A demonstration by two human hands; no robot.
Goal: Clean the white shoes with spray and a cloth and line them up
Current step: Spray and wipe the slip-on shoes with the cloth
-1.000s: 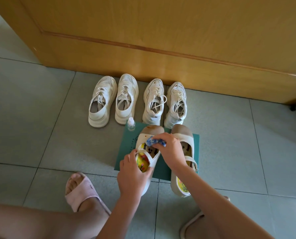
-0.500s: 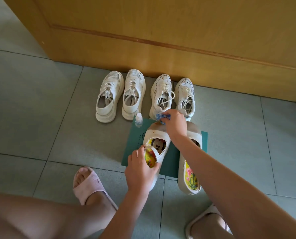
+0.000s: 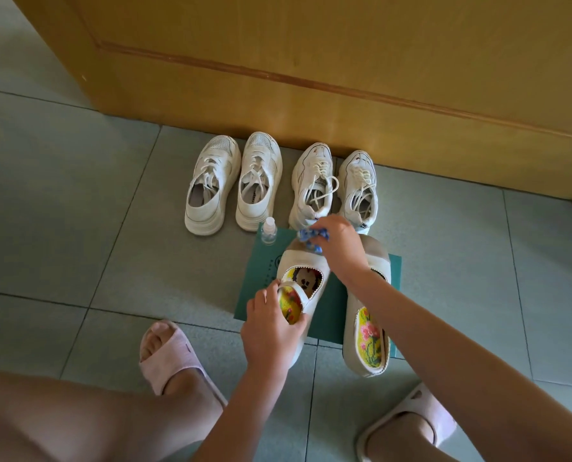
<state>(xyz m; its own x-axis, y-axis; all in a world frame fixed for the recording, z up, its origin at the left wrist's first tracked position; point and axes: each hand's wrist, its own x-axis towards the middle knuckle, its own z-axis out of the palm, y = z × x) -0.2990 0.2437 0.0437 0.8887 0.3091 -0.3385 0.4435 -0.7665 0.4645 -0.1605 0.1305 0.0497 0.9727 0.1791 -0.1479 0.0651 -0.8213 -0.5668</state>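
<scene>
right hand (image 3: 339, 248) grips cloth (image 3: 313, 237) on toe of shoe (image 3: 306, 271); left hand (image 3: 271, 326) grasps its strap. spray (image 3: 269, 232) just left of cloth.

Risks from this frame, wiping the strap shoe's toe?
1. The spray bottle stands upright beside the toe being wiped; the right hand with the cloth may knock it over.
2. The left hand holds the strap shoe only near the heel, so it might twist under pressure.
</scene>
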